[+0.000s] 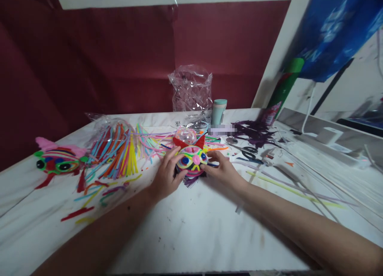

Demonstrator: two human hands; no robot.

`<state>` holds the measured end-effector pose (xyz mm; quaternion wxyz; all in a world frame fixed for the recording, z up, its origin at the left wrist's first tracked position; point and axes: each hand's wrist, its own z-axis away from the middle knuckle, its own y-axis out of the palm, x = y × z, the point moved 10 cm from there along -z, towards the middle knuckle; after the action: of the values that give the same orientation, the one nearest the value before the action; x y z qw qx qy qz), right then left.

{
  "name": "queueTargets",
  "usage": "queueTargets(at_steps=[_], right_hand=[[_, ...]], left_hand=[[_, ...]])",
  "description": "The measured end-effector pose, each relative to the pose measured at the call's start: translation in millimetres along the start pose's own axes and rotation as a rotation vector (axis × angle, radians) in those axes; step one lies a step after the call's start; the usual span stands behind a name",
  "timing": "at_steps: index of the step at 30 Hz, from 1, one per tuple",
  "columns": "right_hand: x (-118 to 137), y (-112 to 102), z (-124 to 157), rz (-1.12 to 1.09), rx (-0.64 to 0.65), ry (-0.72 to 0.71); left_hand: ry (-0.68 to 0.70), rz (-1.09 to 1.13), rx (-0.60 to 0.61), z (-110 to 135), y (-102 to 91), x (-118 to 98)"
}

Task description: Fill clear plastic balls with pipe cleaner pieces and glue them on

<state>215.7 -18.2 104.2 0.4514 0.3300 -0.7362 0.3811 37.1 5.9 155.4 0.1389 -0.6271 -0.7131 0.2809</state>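
Head of multicoloured fuzzy strips with pointed red ears [196, 161], midway along my white marbled tabletop [191, 232], my left hand [167, 172] and right hand [224, 170] clamped on its opposite sides

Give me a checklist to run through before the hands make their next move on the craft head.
1. Left hand on the craft head: ok, at its side.
2. Right hand on it: ok, at the opposite side, thumb near the lower front.
3. Red ears firmly fixed: cannot tell; they stand at its top.
4. Scissors set down: ok, lying beyond the right hand, apart from it.
5. Strips gathered: not ok, some lie scattered at left.
6. Cup upright: ok, standing farther back.
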Motion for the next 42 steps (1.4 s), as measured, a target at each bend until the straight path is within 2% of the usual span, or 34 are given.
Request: queueTargets(at_steps=[2,5,9,12,14,16,18,20,23,28,30,34,37,39,42], right_hand=[[-6,2,-1,0.030,0.005,0.021],[-6,3,-1,0.041,0.033,0.005],[6,-4,4,0.063,0.042,-0.055],[17,2,13,0.079,0.143,-0.094],[22,11,20,0.080,0.241,-0.107],[25,17,26,0.099,0.290,-0.112],[26,18,29,0.114,0.284,-0.111],[26,17,29,0.111,0.262,-0.105],[21,16,29,0.100,0.251,-0.091],[18,17,32,0.109,0.273,-0.136],[19,16,33,0.114,0.276,-0.154],[22,15,35,0.098,0.284,-0.158],[23,14,35,0.092,0.288,-0.146],[23,12,34,0.075,0.280,-0.145],[23,12,34,0.051,0.282,-0.141]], left_hand=[[-0.059,-0.007,-0.086,-1,-10.7,8],[-0.142,-0.009,-0.150,-5,-23.2,20],[-0.271,0.015,-0.187,-13,-41.3,37],[-0.375,0.040,-0.150,-19,-49.3,43],[-0.386,0.078,0.026,-22,-36.7,36],[-0.289,0.138,0.343,-17,-6.6,13],[-0.133,0.167,0.647,3,22.9,-18],[-0.042,0.126,0.782,22,39.0,-35],[-0.062,0.068,0.773,36,49.1,-36],[-0.104,0.113,0.770,41,59.8,-36],[-0.215,0.164,0.741,38,60.4,-30],[-0.534,0.267,0.610,33,51.3,-4],[-0.644,0.328,0.599,35,48.2,6],[-0.628,0.323,0.612,36,48.8,5],[-0.485,0.217,0.640,36,54.7,-4]])
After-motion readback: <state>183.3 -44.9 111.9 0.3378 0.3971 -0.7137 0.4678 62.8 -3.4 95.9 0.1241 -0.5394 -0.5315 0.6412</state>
